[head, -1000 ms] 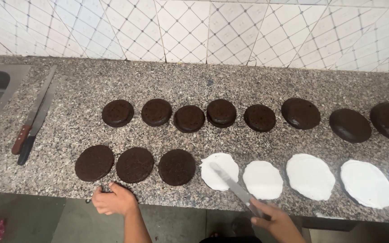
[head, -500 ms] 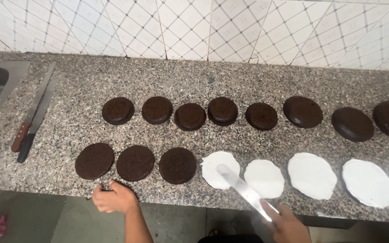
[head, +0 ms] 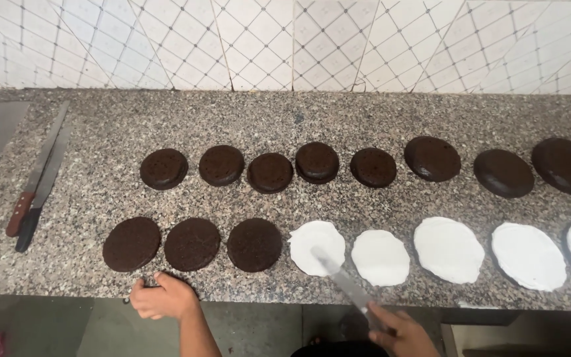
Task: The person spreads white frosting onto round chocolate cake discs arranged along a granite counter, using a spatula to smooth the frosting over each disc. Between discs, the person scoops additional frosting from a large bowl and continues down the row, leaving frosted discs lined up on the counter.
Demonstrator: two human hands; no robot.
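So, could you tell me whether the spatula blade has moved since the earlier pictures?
Yes. The spatula has slid left: its tip, earlier between two white-iced discs, now lies on the leftmost iced disc, held by the right hand.

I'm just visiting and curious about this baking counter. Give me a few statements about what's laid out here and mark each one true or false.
1. The right hand holds a spatula whose tip lies on a white-coated round. True.
2. The left hand holds a knife. False: it rests at the counter edge; two knives lie far left.
3. Three front-row rounds are uncoated. True.
4. The back row is coated white. False: all are dark.
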